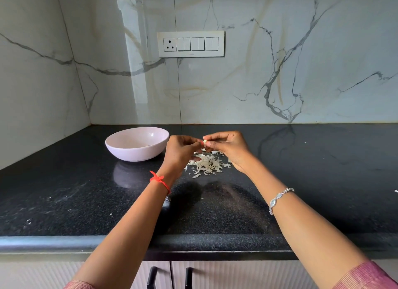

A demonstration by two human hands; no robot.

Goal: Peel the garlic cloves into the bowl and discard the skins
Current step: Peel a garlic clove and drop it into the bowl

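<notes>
Left hand (180, 151) and right hand (228, 147) in a pinch on one garlic clove (205, 141); bowl (133, 155) nearby, contents indistinct.

- where is the camera?
- up on the person's head. it looks forward and a bit down at the black bench (301, 181).
- is it close?
- yes, close. the left hand (183, 153) and the right hand (230, 150) reach in from the bottom edge and meet near the middle of the view.
- what is at the far end?
- the marble wall (280, 51), straight ahead, filling the whole top half.
</notes>
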